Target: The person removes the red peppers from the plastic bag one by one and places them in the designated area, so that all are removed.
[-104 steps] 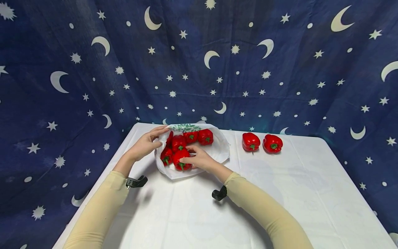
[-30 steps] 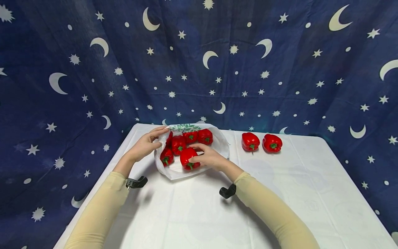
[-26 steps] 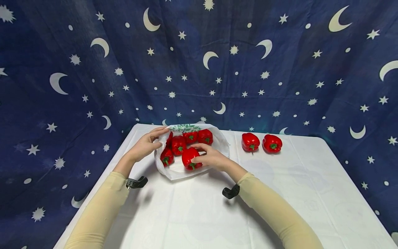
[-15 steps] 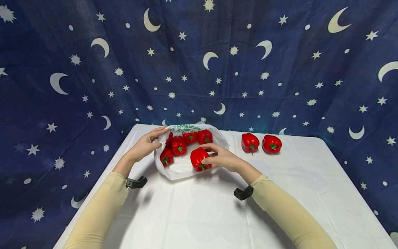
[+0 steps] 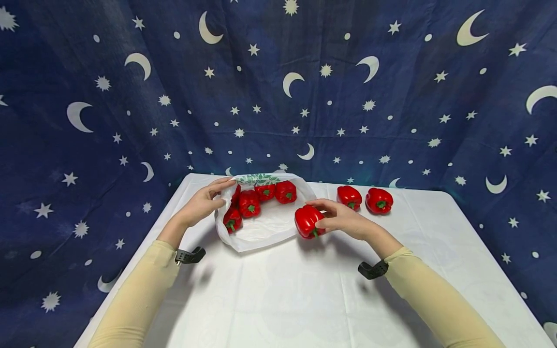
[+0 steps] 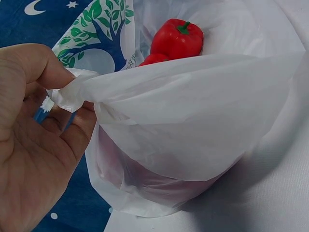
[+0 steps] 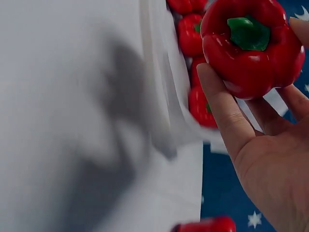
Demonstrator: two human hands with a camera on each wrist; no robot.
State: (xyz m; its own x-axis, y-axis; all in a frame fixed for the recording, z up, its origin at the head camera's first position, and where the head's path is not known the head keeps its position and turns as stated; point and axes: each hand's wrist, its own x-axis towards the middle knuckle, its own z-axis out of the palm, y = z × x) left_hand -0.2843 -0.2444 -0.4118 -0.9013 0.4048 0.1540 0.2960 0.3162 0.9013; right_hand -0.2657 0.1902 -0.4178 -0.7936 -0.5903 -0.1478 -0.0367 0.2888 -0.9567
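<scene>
Head view, white tablecloth (image 5: pixel 283 299), starry blue curtain (image 5: pixel 270 72) behind — left hand (image 5: pixel 201 207) pinching bag (image 5: pixel 256 244), right hand (image 5: pixel 350 222) gripping pepper (image 5: pixel 306 220).

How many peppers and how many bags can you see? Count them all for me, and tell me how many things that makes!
White bag: 1
Red peppers: 8 showing (5 inside the bag, 1 in the right grip, 2 on the table)
Total: 9
</scene>
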